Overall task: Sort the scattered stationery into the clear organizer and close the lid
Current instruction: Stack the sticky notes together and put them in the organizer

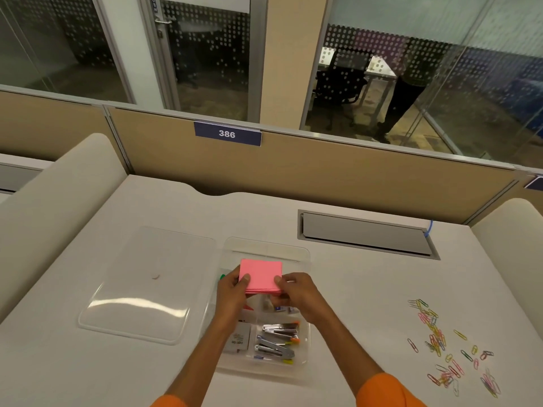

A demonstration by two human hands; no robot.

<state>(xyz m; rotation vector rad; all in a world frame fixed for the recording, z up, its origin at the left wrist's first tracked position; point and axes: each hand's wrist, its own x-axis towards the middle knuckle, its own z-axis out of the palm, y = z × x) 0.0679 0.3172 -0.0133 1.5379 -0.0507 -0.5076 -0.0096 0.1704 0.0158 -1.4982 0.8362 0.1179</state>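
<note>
A pink pad of sticky notes hangs over the far half of the clear organizer. My left hand grips its near left corner and my right hand grips its near right corner. Several small staplers lie in the organizer's near right compartment. A grey box sits in the compartment to their left. The organizer's clear lid lies flat on the desk to the left. Several coloured paper clips are scattered on the desk at the right.
A grey cable hatch is set into the desk behind and right of the organizer. A tan partition with a "386" sign closes the desk's far edge. Padded side walls rise at left and right.
</note>
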